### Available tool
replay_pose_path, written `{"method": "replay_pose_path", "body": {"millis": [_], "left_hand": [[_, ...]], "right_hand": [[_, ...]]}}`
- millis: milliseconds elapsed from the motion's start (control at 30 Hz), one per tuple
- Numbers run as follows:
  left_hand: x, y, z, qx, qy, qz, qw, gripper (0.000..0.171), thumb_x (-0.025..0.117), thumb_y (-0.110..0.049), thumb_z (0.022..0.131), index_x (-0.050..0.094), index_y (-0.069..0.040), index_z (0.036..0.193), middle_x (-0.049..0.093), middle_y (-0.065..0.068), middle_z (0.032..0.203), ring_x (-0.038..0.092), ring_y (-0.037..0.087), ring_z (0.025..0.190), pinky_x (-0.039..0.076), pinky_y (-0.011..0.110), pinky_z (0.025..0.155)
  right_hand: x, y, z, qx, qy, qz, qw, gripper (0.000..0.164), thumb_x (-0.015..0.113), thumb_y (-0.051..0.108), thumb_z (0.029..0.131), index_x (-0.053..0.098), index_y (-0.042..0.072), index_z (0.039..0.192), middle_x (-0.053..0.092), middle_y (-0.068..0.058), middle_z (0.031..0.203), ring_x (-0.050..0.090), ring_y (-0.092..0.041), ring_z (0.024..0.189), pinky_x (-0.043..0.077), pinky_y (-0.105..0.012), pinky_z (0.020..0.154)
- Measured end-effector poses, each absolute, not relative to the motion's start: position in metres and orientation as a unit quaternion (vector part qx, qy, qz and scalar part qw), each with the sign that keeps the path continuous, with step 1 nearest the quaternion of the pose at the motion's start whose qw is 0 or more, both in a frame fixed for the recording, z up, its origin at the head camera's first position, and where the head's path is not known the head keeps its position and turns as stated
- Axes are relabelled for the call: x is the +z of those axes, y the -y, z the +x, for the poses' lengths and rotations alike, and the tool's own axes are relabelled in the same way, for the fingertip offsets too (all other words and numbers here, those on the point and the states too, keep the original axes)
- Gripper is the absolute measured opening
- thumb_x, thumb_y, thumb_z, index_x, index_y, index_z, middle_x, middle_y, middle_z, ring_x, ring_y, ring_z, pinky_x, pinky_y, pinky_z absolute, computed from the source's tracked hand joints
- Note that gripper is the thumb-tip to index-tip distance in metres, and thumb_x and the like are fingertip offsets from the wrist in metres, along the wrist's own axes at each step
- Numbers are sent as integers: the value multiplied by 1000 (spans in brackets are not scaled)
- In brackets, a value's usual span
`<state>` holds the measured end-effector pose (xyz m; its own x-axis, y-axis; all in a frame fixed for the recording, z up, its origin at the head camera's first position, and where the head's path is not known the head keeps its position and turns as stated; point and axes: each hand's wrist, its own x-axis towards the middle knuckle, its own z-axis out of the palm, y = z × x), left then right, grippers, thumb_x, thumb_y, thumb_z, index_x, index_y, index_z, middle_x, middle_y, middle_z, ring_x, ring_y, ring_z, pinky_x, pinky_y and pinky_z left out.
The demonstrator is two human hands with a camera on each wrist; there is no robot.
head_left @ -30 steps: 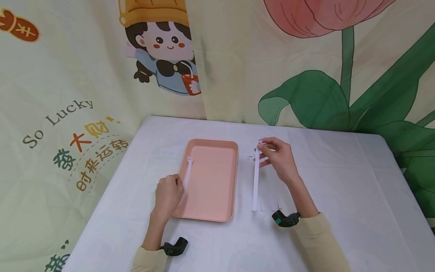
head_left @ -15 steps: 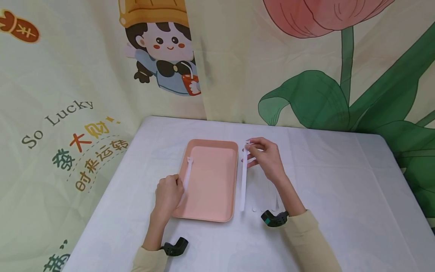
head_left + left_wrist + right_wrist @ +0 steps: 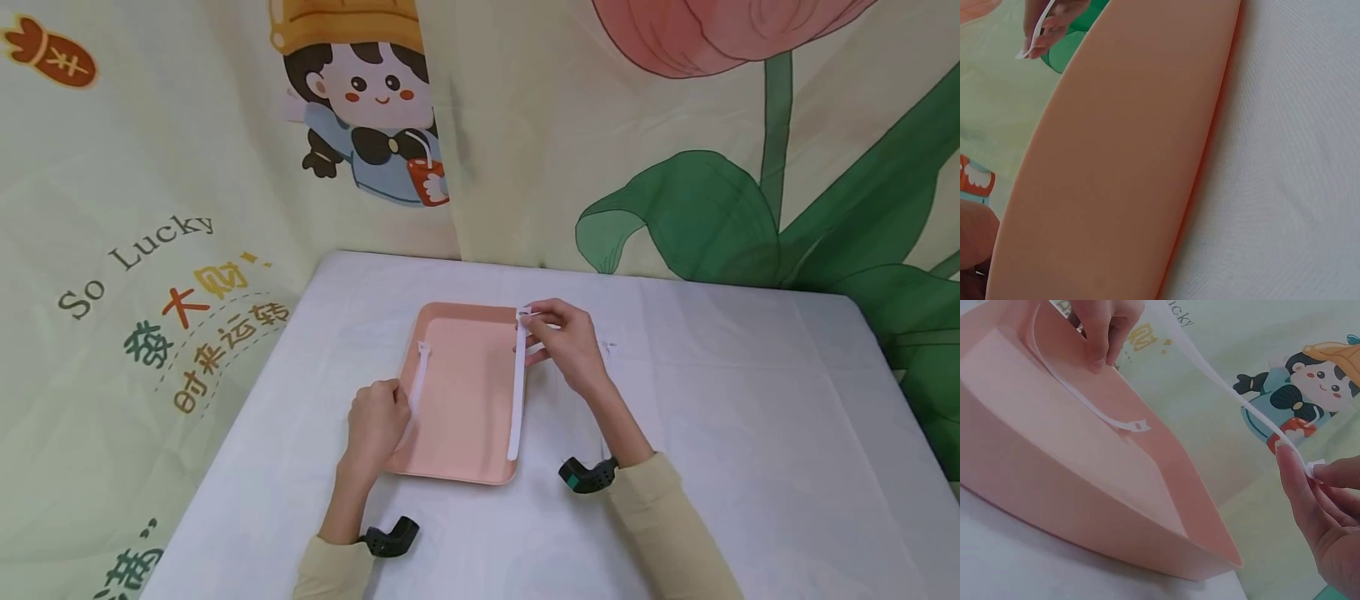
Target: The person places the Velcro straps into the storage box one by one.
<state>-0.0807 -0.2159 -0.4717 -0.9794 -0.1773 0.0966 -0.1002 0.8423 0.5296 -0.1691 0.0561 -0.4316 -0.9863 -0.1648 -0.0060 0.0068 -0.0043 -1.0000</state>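
Strap (image 3: pixel 515 392), one: white, long, narrow, flat; slotted head at the upper end; gently bowed in the right wrist view. Location: raised over the right side of the tray (image 3: pixel 468 392), overlapping its rim in the head view; lower stretch cut off in the right wrist view.

Right hand (image 3: pixel 566 346): fingers and thumb pinching the strap at its head, partly covering it.

Tray: pink, rectangular, rounded corners, raised wall.

Left hand (image 3: pixel 378 425): fingers clenched on the tray's left rim; only a cropped piece enters the left wrist view, lower left.

Second strap (image 3: pixel 422 375): white, notched head, lying inside along the tray's left side; lower end hard to make out.

White bits (image 3: pixel 611 345): near the right hand on the white worktop (image 3: pixel 750 417); too faint to identify or count.

Backdrop (image 3: pixel 517 150): printed; flower cropped at top.
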Motion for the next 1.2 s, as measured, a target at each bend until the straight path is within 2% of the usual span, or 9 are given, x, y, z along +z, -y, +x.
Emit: {"method": "replay_pose_path", "body": {"millis": [167, 433, 700, 800, 967, 1200], "left_hand": [[-470, 216, -81, -274, 957, 74, 68, 37, 50, 4, 94, 48, -7, 59, 40, 3, 55, 38, 16, 50, 30, 27, 44], [-470, 217, -79, -274, 956, 74, 70, 37, 51, 4, 94, 48, -7, 59, 41, 4, 55, 38, 16, 50, 30, 27, 44], [-468, 218, -80, -278, 956, 76, 58, 36, 51, 4, 95, 51, -5, 60, 41, 4, 56, 38, 16, 51, 29, 27, 45], [-468, 218, -80, -277, 956, 77, 59, 35, 52, 3, 95, 54, -4, 61, 44, 6, 56, 40, 16, 51, 31, 28, 45], [-469, 219, -79, -280, 955, 80, 57, 36, 51, 3, 95, 52, -5, 60, 41, 3, 55, 38, 15, 50, 29, 27, 45], [-468, 219, -80, -284, 954, 79, 59, 38, 51, 2, 96, 48, -7, 59, 38, 2, 55, 36, 14, 50, 29, 27, 45]], "right_hand": [[-433, -44, -171, -714, -693, -62, 73, 24, 70, 12, 98, 66, -1, 117, 70, -17, 100, 71, -21, 70, 61, -38, 59], [-433, -23, -172, -712, -695, -63, 79, 23, 70, 11, 97, 67, 0, 117, 72, -18, 100, 70, -25, 73, 61, -48, 65], [-435, -4, -174, -702, -702, -63, 101, 22, 70, 10, 97, 67, -1, 116, 71, -18, 100, 72, -21, 72, 62, -47, 66], [-436, 2, -175, -701, -702, -66, 106, 22, 70, 11, 97, 67, 0, 116, 71, -18, 100, 73, -28, 75, 61, -51, 68], [-438, 10, -177, -707, -695, -68, 111, 22, 69, 10, 97, 68, 0, 116, 71, -18, 99, 73, -37, 77, 61, -49, 66], [-446, 24, -181, -727, -675, -68, 108, 20, 69, 3, 96, 67, -6, 114, 71, -24, 97, 72, -25, 66, 61, -47, 62]]}}
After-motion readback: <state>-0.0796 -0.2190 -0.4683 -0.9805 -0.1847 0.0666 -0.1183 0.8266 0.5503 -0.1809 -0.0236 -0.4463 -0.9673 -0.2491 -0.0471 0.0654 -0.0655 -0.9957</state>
